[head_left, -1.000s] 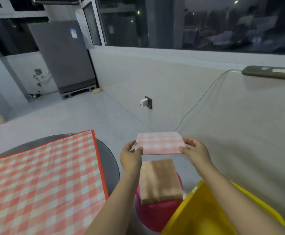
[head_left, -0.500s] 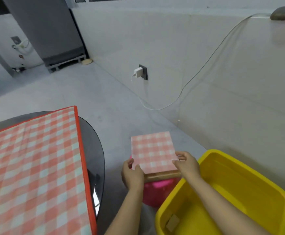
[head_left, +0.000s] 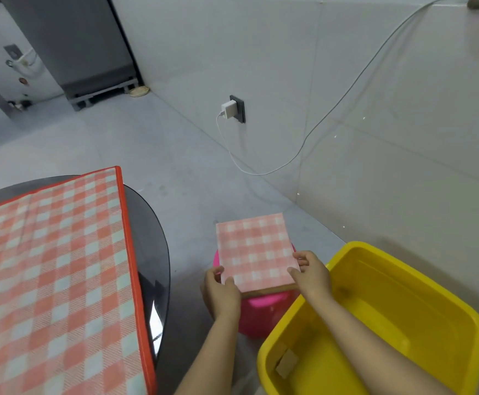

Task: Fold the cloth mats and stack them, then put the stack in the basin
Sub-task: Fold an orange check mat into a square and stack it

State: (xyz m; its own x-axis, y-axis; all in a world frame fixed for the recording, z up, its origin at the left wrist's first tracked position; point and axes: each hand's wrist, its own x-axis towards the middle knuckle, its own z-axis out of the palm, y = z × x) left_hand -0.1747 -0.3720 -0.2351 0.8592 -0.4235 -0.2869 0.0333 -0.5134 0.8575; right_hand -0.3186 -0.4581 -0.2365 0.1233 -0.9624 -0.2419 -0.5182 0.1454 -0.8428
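Now that both hands have come down from chest height, the left hand (head_left: 221,290) pinches the near left corner of the folded pink checked mat (head_left: 256,250), thumb on top, while the right hand (head_left: 312,273) grasps its near right edge the same way. A second ago the mat hung in the air above a folded brown mat (head_left: 269,290); it now lies on top of that one, edges roughly matched, only a brown strip showing at the near side. Both rest on a pink stool (head_left: 258,315) between the checked desk (head_left: 50,280) and the yellow basin (head_left: 375,323). The stack looks built; lifting it into the basin, just beside on the right, appears to remain.
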